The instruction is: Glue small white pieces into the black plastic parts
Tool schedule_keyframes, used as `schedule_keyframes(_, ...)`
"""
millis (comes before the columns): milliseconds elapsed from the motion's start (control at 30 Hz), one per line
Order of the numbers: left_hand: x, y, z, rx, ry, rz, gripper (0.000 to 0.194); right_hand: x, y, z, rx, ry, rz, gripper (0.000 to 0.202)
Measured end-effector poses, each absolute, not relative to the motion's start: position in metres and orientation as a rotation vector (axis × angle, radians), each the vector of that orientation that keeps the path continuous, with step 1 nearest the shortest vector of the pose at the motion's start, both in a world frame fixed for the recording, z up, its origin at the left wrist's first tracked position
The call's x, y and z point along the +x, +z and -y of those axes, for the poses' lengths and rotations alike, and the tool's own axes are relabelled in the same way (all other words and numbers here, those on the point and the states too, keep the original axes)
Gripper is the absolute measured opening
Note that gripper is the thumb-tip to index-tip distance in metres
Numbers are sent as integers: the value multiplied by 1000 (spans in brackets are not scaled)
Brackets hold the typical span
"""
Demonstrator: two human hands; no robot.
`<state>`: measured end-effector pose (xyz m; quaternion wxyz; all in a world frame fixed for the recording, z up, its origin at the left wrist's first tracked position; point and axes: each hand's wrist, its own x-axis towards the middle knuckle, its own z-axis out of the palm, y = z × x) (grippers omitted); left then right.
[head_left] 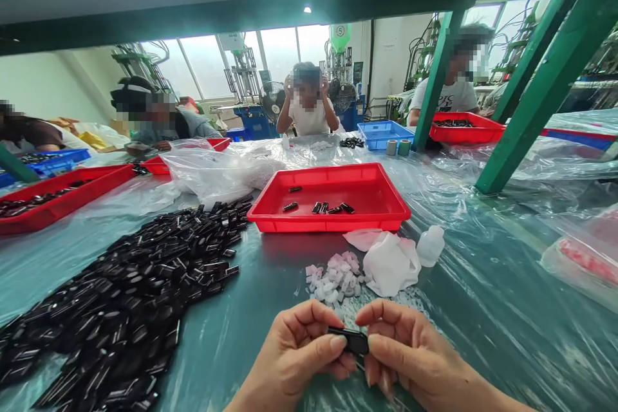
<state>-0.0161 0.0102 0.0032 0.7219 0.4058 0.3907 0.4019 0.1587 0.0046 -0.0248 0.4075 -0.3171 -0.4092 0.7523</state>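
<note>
Between my two hands is a small, glossy black plastic part [356, 341], held near the table's front. My left hand [302, 351] pinches its left end between thumb and fingers. At its right end, the thumb and fingers of my right hand [410, 347] are closed on the same part. Just beyond my hands lies a small heap of translucent white pieces [335, 278]. A crumpled white cloth [392, 262] rests beside that heap, with a small white plastic bottle [430, 246] to its right.
A large pile of black parts [140, 296] covers the left of the table. Ahead stands a red tray [328, 224] holding several black parts. Green posts [526, 93] rise at the right. Clear plastic bags [212, 170] lie behind the pile. Several people sit across the table.
</note>
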Motion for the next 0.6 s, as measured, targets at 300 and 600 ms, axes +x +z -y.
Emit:
schedule_keyframes(300, -17, 31, -49, 918, 1088, -1213, 8, 162, -17, -3, -950, 1738, 1202, 38)
schedule_keyframes(600, 12, 50, -134, 971, 1247, -1312, 25, 166, -19, 3, -1096, 1690, 1402, 40)
